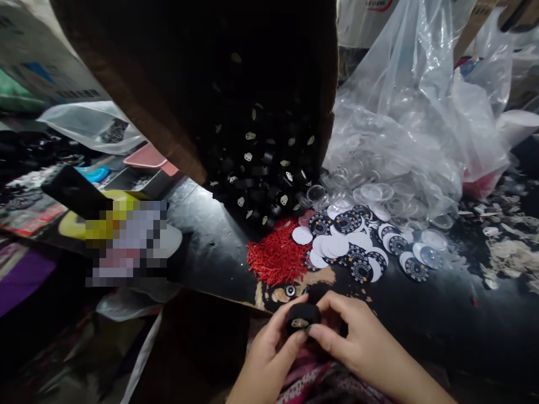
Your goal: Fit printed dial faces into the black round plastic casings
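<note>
A small round black plastic casing [304, 312] with a pale metal plate on its side is held between both hands just off the table's front edge. My left hand [273, 348] grips it from the left, thumb below and fingers behind. From the right, my right hand [351, 328] pinches it with thumb and fingertips. Just beyond them lies a tiny ring-shaped part [290, 290]. Behind that are a heap of thin red pieces [275, 255] and a scatter of printed black dial discs [361, 264], some turned white side up.
A tipped carton [168, 112] spills many black casings [269, 185] onto the table. Clear round covers [374, 193] spill from a plastic bag [400, 123] at right. Pale scraps [509, 247] lie far right; a yellow tape roll [69, 224] and grey tray [130, 182] are left.
</note>
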Motion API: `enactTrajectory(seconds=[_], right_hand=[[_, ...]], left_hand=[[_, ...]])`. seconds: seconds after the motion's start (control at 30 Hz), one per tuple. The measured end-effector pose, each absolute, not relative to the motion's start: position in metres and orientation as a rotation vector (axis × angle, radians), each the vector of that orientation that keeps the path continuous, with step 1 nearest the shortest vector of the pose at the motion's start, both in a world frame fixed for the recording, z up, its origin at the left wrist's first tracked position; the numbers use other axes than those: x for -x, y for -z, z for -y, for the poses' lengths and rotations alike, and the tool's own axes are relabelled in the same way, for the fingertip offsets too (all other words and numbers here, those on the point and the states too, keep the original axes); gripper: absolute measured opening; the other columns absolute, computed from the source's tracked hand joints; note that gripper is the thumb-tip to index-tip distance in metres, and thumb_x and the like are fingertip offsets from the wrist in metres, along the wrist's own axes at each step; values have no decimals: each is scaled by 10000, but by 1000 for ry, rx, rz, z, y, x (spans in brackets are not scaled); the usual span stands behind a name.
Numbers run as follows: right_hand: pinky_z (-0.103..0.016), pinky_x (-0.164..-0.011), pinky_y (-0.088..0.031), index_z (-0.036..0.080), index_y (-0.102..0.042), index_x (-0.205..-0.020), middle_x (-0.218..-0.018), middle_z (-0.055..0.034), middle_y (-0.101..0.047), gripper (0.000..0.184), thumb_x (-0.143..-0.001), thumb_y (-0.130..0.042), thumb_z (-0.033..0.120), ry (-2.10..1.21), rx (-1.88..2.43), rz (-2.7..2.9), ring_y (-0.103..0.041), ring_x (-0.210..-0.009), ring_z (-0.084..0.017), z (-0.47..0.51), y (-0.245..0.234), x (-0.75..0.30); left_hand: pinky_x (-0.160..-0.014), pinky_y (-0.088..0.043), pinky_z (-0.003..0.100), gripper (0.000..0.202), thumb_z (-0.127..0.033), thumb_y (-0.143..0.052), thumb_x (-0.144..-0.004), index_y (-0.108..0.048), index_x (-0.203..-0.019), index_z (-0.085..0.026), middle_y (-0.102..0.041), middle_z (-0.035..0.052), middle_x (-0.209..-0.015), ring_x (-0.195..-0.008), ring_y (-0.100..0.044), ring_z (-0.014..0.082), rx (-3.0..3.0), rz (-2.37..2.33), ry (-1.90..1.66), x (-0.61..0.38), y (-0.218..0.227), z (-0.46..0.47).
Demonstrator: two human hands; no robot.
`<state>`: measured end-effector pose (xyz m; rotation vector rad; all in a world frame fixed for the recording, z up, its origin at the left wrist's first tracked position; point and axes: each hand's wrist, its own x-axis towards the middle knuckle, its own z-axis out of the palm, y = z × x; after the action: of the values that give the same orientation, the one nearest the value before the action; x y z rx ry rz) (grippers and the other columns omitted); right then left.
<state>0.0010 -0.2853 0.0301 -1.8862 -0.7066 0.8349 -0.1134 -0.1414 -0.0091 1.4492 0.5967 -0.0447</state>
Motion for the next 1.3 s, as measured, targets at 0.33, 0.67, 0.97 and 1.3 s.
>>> enactTrajectory(seconds=[0.33,0.67,0.97,1.3], right_hand=[[-433,-842,-458,170,-571,-1251,-1128,-134,-598,373,-911,-575,323,-117,2623,863,-601,-977,-289,288,-20,-76],[-420,-812,-487,178,-572,-1061,-1002,-96,-638,166,-905,-514,177,28,2380,824,-609,-935,-259,282,-12,-76],[-351,-888,-514,226,-638,-1070,-1190,-84,-605,171,-907,-587,226,-297,2065,875,-617,-1047,-213,277,-18,-26],[-253,-700,-467,234,-645,-919,-851,17,-685,72,-904,-580,209,-315,1939,605,-628,-772,-143,276,-37,-29]], left_hand=[[-832,-551,288,404,-332,-668,-856,-593,-1246,-258,-739,93,-1134,-942,-710,187,-760,-641,8,87,-1,147],[-889,-556,347,311,-399,-520,-939,-645,-1103,-166,-748,113,-1073,-970,-709,214,-527,-707,-110,63,-8,145],[-1004,-501,434,400,-495,-462,-941,-628,-1225,-268,-659,66,-1294,-1170,-621,246,-476,-616,-172,53,-17,154],[-1037,-486,403,407,-359,-627,-881,-608,-1280,-281,-631,63,-1342,-1244,-572,260,-616,-663,-157,62,-15,163]])
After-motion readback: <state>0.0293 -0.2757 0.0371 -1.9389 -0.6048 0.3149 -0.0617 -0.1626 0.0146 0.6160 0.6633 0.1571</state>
